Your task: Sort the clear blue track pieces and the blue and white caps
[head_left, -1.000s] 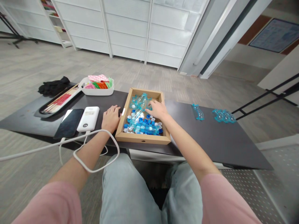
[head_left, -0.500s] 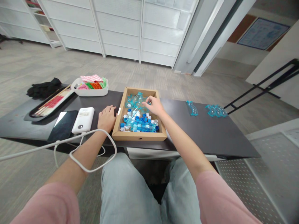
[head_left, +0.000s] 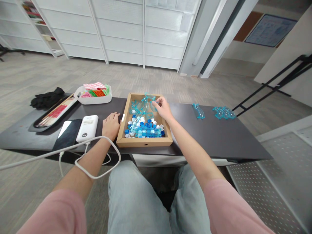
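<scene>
A shallow cardboard box [head_left: 143,141] sits on the dark table in front of me. It holds clear blue plastic pieces [head_left: 141,107] and several small blue and white caps [head_left: 143,125]. My right hand [head_left: 162,109] is over the box's far right corner, fingers pinched on a clear blue plastic piece [head_left: 153,103] lifted slightly above the box. My left hand [head_left: 111,125] rests on the table against the box's left wall, fingers curled loosely, with nothing seen in it.
A white power bank [head_left: 87,128] and a phone [head_left: 66,133] lie left of my left hand, a white cable [head_left: 80,165] looping over my forearm. A white tub of coloured items [head_left: 94,94], a long tray [head_left: 52,112] and black cloth [head_left: 46,97] stand far left. More blue plastic pieces [head_left: 198,111] [head_left: 223,112] lie right.
My right hand moved from the middle of the box toward its far right corner and picked up a clear blue piece. My left hand has stayed beside the box.
</scene>
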{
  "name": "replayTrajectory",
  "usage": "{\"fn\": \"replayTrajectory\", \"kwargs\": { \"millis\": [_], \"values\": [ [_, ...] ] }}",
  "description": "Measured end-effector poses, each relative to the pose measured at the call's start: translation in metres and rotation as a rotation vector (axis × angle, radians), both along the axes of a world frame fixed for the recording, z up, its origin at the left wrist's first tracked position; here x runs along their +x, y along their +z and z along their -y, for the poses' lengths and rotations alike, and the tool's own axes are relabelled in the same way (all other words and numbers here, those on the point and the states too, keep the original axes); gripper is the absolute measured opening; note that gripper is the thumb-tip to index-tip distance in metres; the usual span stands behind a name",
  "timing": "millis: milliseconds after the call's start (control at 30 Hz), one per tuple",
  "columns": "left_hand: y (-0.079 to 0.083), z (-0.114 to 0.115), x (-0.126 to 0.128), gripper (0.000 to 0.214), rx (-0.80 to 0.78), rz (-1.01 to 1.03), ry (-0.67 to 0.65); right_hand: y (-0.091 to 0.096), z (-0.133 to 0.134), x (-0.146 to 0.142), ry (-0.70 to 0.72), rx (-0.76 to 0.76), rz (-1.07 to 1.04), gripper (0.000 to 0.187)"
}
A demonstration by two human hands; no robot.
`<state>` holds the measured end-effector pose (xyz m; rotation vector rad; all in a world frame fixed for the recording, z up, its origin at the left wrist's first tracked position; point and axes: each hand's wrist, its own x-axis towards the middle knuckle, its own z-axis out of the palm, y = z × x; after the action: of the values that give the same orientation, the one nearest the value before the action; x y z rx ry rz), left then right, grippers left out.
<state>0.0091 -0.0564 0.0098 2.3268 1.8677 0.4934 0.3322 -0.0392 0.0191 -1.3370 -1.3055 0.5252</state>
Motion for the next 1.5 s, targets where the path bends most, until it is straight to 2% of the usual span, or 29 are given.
{"fn": "replayTrajectory", "kwargs": {
  "millis": [200, 400, 667, 1000, 1267, 1500],
  "values": [
    [-0.001, 0.000, 0.000, 0.053, 0.012, -0.004, -0.002, -0.003, -0.001, 0.000, 0.104, 0.038, -0.069, 0.050],
    [-0.002, 0.000, -0.001, 0.052, 0.019, -0.009, -0.012, -0.005, -0.004, 0.005, 0.101, 0.029, -0.111, 0.048],
    [-0.002, 0.001, -0.001, 0.052, 0.033, -0.001, -0.021, -0.003, -0.005, 0.006, 0.177, 0.044, -0.197, 0.051],
    [0.001, 0.002, 0.001, 0.052, 0.004, 0.005, -0.006, 0.000, -0.002, 0.005, 0.242, 0.041, -0.224, 0.065],
    [0.001, 0.003, 0.002, 0.053, 0.023, 0.006, -0.008, 0.005, 0.000, 0.001, 0.222, 0.056, -0.230, 0.063],
    [0.004, 0.005, 0.002, 0.055, 0.015, -0.015, -0.013, 0.009, 0.001, -0.001, 0.137, -0.014, -0.255, 0.054]
  ]
}}
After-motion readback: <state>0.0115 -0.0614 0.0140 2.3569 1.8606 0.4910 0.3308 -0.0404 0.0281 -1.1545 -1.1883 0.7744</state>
